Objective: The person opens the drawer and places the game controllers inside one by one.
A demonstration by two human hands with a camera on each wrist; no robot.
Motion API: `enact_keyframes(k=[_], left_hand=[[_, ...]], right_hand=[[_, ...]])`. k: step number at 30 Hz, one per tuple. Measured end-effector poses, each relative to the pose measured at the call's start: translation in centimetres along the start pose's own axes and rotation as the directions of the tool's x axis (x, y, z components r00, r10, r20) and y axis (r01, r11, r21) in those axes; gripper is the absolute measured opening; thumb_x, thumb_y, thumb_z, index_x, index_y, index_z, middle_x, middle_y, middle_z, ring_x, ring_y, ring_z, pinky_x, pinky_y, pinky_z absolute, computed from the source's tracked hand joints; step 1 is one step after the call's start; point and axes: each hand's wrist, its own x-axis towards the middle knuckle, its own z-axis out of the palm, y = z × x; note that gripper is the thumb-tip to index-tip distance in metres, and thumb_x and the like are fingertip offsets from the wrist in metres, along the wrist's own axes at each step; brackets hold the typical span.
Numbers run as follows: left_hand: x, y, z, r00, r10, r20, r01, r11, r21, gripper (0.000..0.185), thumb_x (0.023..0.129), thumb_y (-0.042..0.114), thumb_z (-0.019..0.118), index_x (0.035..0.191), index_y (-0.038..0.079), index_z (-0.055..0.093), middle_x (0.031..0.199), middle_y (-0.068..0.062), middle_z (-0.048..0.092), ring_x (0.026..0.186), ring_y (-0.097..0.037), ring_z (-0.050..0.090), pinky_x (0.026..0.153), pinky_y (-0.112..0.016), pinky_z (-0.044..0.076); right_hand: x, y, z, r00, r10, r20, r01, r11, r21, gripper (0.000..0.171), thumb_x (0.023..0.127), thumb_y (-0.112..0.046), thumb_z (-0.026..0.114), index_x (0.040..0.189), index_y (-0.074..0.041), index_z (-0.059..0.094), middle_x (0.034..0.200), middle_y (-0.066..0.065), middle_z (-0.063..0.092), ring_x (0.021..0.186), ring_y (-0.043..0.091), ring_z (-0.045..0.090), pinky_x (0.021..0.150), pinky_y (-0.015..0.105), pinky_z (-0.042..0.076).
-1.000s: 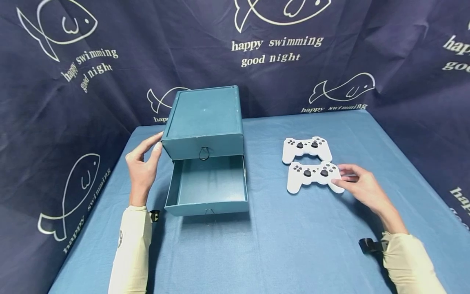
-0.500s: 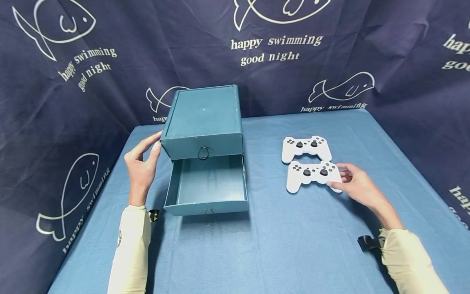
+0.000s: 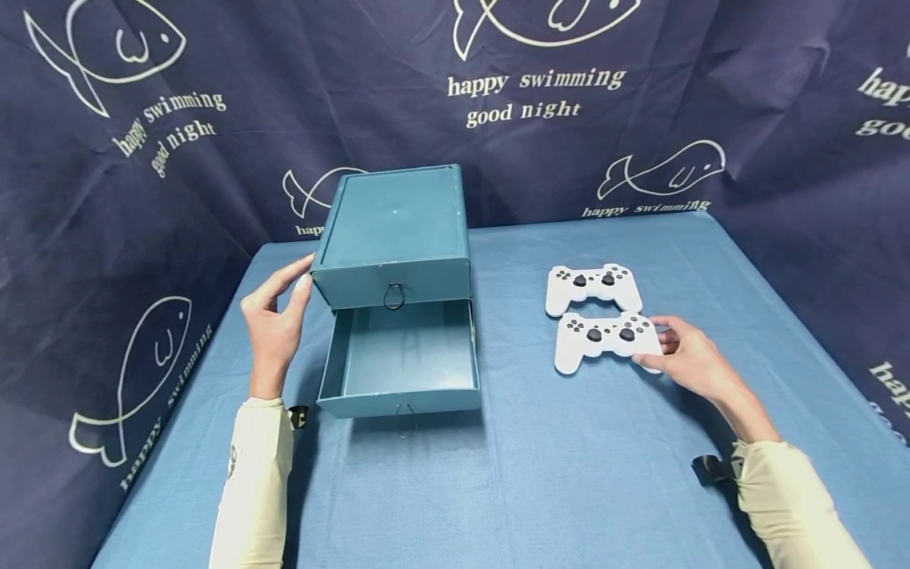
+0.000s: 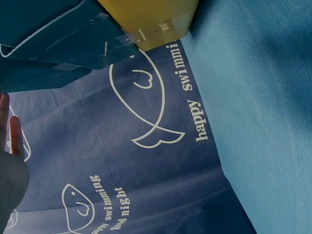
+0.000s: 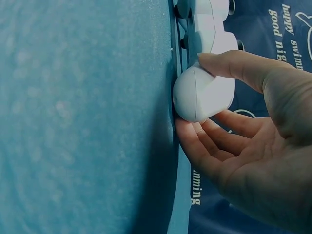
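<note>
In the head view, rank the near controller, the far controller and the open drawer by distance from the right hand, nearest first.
1. near controller: gripped by the right hand at its right handle.
2. far controller: just behind the first.
3. open drawer: far left, under the box.

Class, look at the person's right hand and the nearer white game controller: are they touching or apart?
Touching. The right wrist view shows the right hand with thumb on top and fingers under the grip of the nearer white game controller, with no gap.
</note>
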Motion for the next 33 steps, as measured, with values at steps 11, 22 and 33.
enact_keyframes(k=[11, 22, 33], left_hand=[[0.0, 0.0, 0.0, 1.000, -0.007, -0.003, 0.007, 1.000, -0.001, 0.028, 0.095, -0.008, 0.066, 0.122, -0.006, 0.074, 0.118, -0.017, 0.074, 0.112, -0.015, 0.069, 0.101, -0.030, 0.050], [0.0, -0.1, 0.0, 1.000, -0.003, -0.002, 0.003, 1.000, -0.007, 0.028, 0.094, -0.008, 0.066, 0.122, -0.006, 0.074, 0.118, -0.017, 0.074, 0.112, -0.015, 0.070, 0.101, -0.031, 0.050], [0.0, -0.1, 0.1, 1.000, 0.000, -0.006, 0.000, 1.000, -0.024, 0.027, 0.094, -0.008, 0.066, 0.121, -0.008, 0.073, 0.118, -0.017, 0.074, 0.112, -0.016, 0.070, 0.101, -0.031, 0.050]], right_hand=[[-0.3, -0.7, 0.0, 1.000, -0.006, -0.028, 0.003, 0.997, -0.075, 0.071, 0.088, -0.019, 0.082, 0.140, 0.015, 0.048, 0.110, 0.033, 0.066, 0.100, 0.045, 0.065, 0.074, 0.038, 0.053], [-0.7, -1.3, 0.2, 0.997, -0.023, -0.074, 0.014, 0.993, -0.117, 0.068, 0.086, -0.020, 0.082, 0.137, 0.015, 0.052, 0.104, 0.030, 0.070, 0.095, 0.044, 0.068, 0.074, 0.042, 0.053], [-1.0, -1.7, 0.6, 0.995, -0.038, -0.089, 0.025, 0.990, -0.142, 0.066, 0.084, -0.019, 0.083, 0.135, 0.013, 0.056, 0.101, 0.027, 0.072, 0.092, 0.041, 0.071, 0.075, 0.044, 0.052]])
